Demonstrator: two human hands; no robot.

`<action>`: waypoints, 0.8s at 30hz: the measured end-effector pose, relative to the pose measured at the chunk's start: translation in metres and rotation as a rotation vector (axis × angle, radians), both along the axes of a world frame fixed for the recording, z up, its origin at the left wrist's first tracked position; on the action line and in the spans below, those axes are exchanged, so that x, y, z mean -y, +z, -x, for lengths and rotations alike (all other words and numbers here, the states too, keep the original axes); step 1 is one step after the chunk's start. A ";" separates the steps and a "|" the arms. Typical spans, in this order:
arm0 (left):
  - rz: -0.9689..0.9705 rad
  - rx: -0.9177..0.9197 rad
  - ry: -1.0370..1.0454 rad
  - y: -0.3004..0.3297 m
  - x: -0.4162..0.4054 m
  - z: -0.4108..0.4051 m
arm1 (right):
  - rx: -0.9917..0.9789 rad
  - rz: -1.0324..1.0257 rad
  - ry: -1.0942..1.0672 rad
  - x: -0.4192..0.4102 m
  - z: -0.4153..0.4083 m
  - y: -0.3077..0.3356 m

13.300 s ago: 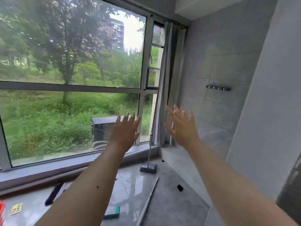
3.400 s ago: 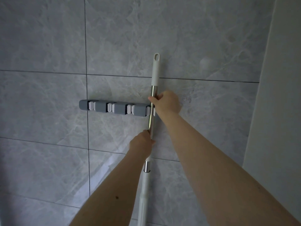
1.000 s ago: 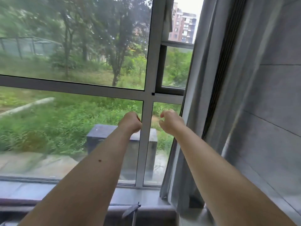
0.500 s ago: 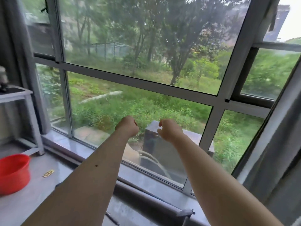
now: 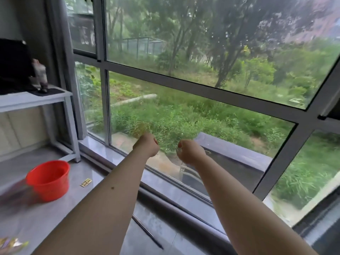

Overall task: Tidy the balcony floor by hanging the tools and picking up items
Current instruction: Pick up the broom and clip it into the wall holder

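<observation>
Both my arms stretch forward in front of the big window. My left hand (image 5: pixel 147 145) is curled into a fist and holds nothing. My right hand (image 5: pixel 189 151) is curled too, also with nothing in it. On the grey floor at the left stands a red bucket (image 5: pixel 48 179). A small yellow item (image 5: pixel 86 182) lies on the floor just right of it. A thin dark rod (image 5: pixel 147 231) lies on the floor between my forearms, near the window sill. A crumpled shiny wrapper (image 5: pixel 11 243) sits at the bottom left corner.
A white shelf unit (image 5: pixel 36 98) stands at the left against the wall, with a small bottle (image 5: pixel 41 75) and a dark object on top. A grey curtain (image 5: pixel 62 52) hangs beside it. The low window sill (image 5: pixel 165 188) runs across the floor's far edge.
My view has swung further left along the window, so the red bucket and shelf unit are nearer the middle. Both hands stay curled and raised as before.
</observation>
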State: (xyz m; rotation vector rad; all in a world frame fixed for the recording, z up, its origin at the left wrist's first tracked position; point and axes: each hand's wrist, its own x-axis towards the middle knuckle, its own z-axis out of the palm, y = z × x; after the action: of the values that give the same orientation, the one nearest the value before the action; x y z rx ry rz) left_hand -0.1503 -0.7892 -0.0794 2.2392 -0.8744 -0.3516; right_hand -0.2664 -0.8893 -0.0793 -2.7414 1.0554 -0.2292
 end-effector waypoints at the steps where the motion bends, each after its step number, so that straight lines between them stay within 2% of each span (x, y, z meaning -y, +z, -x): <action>1: -0.005 -0.007 0.001 -0.005 -0.002 -0.009 | -0.006 -0.002 0.006 -0.001 -0.010 -0.004; 11: -0.067 -0.071 -0.008 -0.052 0.019 -0.096 | -0.080 -0.024 0.040 0.021 -0.096 -0.049; 24: -0.173 -0.133 -0.071 -0.103 0.127 -0.217 | -0.138 -0.155 0.030 0.122 -0.230 -0.113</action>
State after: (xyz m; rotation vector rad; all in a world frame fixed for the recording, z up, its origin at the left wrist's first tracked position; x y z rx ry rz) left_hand 0.0668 -0.9165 -0.1829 2.3147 -0.8835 -0.6237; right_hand -0.0361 -1.0113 -0.1924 -2.6618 1.0179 0.0450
